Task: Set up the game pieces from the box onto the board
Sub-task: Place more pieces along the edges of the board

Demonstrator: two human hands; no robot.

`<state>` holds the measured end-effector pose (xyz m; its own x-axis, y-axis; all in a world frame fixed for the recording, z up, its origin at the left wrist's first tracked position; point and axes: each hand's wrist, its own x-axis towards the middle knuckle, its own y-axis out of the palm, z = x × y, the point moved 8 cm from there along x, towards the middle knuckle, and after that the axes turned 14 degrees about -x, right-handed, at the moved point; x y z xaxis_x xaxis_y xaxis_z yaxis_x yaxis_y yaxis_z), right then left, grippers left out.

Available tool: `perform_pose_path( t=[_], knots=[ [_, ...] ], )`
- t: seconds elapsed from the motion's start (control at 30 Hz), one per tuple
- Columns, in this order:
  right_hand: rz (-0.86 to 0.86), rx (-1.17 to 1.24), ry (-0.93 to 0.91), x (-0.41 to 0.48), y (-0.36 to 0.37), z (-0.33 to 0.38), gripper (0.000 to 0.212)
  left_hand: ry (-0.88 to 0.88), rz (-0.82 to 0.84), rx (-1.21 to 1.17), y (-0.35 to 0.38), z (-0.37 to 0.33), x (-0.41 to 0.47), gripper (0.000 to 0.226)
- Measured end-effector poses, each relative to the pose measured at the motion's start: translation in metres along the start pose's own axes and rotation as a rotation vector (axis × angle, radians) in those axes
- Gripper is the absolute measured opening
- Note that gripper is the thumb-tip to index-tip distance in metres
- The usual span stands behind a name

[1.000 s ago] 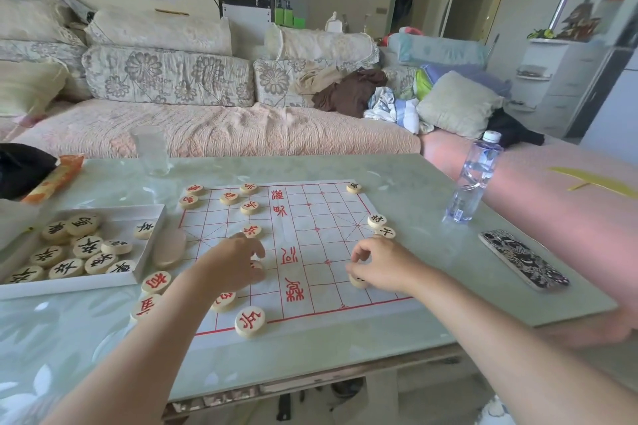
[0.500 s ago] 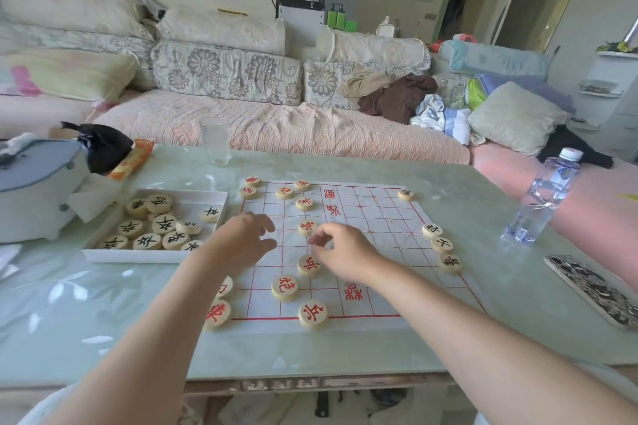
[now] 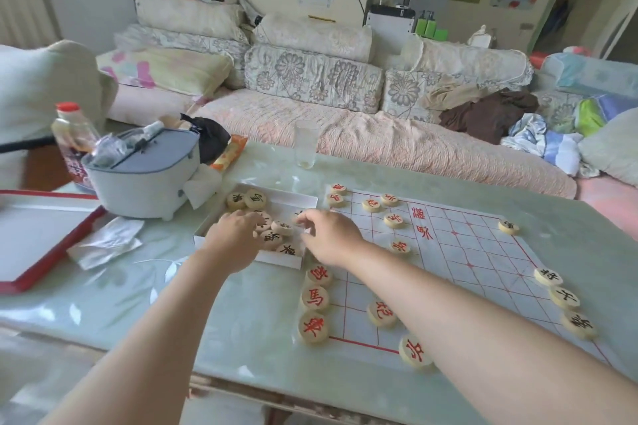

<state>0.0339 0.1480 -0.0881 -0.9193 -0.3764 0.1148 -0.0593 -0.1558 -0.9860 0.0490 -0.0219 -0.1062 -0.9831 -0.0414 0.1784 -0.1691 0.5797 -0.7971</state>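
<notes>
Several black pieces (image 3: pixel 282 228) are found in the box (image 3: pixel 279 260) under the left hand (image 3: pixel 234 238), beside the right hand (image 3: pixel 328 235); what either curled grip holds cannot be told.

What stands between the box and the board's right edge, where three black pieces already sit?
Only the red pieces on the board's left columns lie between the box and the black pieces at the right edge. They are low, flat discs, so a lifted piece would probably pass over them. Nothing taller shows there.
</notes>
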Motion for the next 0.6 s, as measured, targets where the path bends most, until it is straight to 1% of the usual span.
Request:
perform_pose_path(
  t=[0.07, 0.13, 0.23, 0.33, 0.5, 0.6],
  knots=[
    [0.021, -0.111, -0.017, 0.015, 0.01, 0.009, 0.044, -0.013, 0.004, 0.004, 0.0, 0.007, 0.003, 0.037],
    [0.058, -0.212, 0.003, 0.027, 0.023, 0.013, 0.051, -0.021, 0.013, -0.027, 0.001, 0.014, 0.007, 0.04],
    [0.065, -0.25, 0.089, 0.04, 0.036, 0.013, 0.061, -0.04, 0.031, -0.049, 0.005, 0.023, 0.012, 0.043],
    [0.032, -0.274, 0.191, 0.047, 0.04, 0.014, 0.069, -0.063, 0.059, -0.097, 0.009, 0.028, 0.016, 0.044],
    [0.066, -0.33, 0.272, 0.053, 0.049, 0.016, 0.068, -0.037, 0.075, -0.106, 0.01, 0.025, 0.019, 0.041],
    [0.05, -0.259, 0.305, 0.051, 0.048, 0.015, 0.065, -0.028, 0.065, -0.107, 0.01, 0.024, 0.02, 0.038]
  ],
)
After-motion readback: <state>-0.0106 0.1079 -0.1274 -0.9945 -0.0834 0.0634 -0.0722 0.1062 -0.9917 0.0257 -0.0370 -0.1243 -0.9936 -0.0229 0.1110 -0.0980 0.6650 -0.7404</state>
